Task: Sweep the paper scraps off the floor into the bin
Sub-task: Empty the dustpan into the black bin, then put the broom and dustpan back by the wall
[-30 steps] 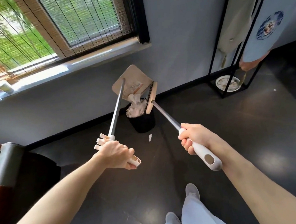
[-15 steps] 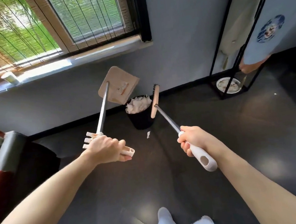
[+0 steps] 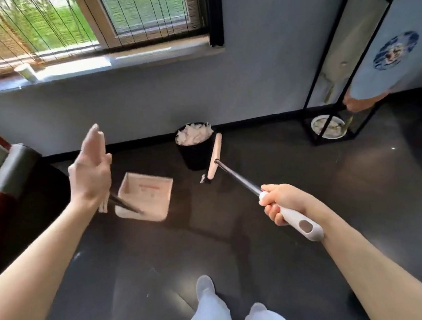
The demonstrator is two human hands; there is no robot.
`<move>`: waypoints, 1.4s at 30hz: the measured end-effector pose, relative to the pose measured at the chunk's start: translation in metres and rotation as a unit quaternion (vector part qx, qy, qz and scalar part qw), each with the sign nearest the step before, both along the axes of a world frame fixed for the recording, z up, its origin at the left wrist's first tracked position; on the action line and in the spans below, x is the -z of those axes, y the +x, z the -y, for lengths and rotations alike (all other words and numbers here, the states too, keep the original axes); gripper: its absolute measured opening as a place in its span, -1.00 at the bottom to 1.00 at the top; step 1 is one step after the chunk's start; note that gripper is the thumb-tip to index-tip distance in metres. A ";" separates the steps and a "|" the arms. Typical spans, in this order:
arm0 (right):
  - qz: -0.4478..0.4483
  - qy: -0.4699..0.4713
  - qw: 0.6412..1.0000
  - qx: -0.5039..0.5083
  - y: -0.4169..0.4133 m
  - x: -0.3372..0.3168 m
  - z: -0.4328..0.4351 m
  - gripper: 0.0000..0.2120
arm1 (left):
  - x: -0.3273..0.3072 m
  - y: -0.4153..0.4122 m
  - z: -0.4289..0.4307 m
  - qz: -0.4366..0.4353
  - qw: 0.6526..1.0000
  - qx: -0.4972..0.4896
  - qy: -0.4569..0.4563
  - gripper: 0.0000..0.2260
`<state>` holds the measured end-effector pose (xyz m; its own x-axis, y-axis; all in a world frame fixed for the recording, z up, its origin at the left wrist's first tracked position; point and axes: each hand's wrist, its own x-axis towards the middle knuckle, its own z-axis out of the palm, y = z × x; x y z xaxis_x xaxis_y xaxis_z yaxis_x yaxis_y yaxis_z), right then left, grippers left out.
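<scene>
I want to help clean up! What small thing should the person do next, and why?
Probably nudge the scrap toward the dustpan with the broom. The right hand grips the broom, its head sits beside the scrap near the bin, and the dustpan is down on the floor.

You have a single view, from the wide-angle camera on your head. It faces forward and down toward the wall (image 3: 260, 64), and straight lines bow near the edges. Your forearms (image 3: 34, 267) enter from the two lower corners, close to the lens: your left hand (image 3: 91, 168) sits left of centre, your right hand (image 3: 282, 202) right of centre. Your feet (image 3: 205, 286) show at the bottom edge, almost under the camera. The broom (image 3: 215, 156) runs from your right hand away from the lens toward the bin (image 3: 196, 153), which stands mid-frame at the wall. The window (image 3: 83, 22) fills the upper left; a glass display case (image 3: 364, 49) climbs the right edge.
</scene>
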<state>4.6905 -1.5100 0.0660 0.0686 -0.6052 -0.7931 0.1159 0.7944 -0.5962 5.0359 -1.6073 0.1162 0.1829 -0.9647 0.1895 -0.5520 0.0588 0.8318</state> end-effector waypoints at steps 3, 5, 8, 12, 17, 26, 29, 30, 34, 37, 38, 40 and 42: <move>-0.007 0.022 1.000 -0.007 -0.001 0.008 -0.003 -0.69 | 0.035 0.011 -0.010 -0.007 0.997 -0.016 0.070 -0.48; -0.027 0.034 0.999 -0.013 0.001 0.017 -0.004 -0.68 | 0.055 0.014 -0.013 -0.006 0.994 -0.034 0.101 -0.52; -0.054 0.050 0.997 -0.035 0.006 0.032 0.010 -0.64 | 0.078 0.012 -0.006 -0.032 0.989 -0.049 0.136 -0.53; -0.073 0.083 0.992 -0.060 0.017 0.050 0.057 -0.65 | 0.097 0.000 0.020 -0.063 0.984 -0.045 0.161 -0.54; -0.114 0.117 0.981 -0.106 0.032 0.068 0.119 -0.64 | 0.114 -0.013 0.063 -0.098 0.977 -0.030 0.185 -0.53; -0.232 0.101 0.924 -0.287 0.033 0.081 0.252 -0.73 | 0.146 -0.029 0.142 -0.083 0.972 0.004 0.222 -0.49; -0.299 0.068 0.859 -0.410 0.033 0.086 0.296 -0.77 | 0.163 -0.032 0.166 -0.091 0.969 -0.005 0.231 -0.44; -0.328 0.063 0.830 -0.447 0.034 0.086 0.307 -0.81 | 0.168 -0.033 0.171 -0.091 0.969 -0.013 0.230 -0.42; -0.412 0.056 0.722 -0.553 0.039 0.092 0.332 -0.84 | 0.178 -0.031 0.190 -0.093 0.971 -0.025 0.219 -0.38; -0.399 0.059 0.706 -0.582 0.038 0.098 0.338 -0.68 | 0.180 -0.028 0.204 -0.073 0.974 -0.021 0.215 -0.39; -0.388 0.061 0.707 -0.588 0.036 0.098 0.339 -0.60 | 0.182 -0.026 0.208 -0.057 0.975 -0.023 0.213 -0.40; -0.353 0.066 0.718 -0.596 0.032 0.094 0.338 -0.57 | 0.183 -0.021 0.212 -0.037 0.977 -0.029 0.207 -0.40; -0.305 0.090 0.760 -0.567 0.026 0.085 0.335 -0.55 | 0.184 -0.016 0.211 -0.045 0.978 -0.029 0.201 -0.39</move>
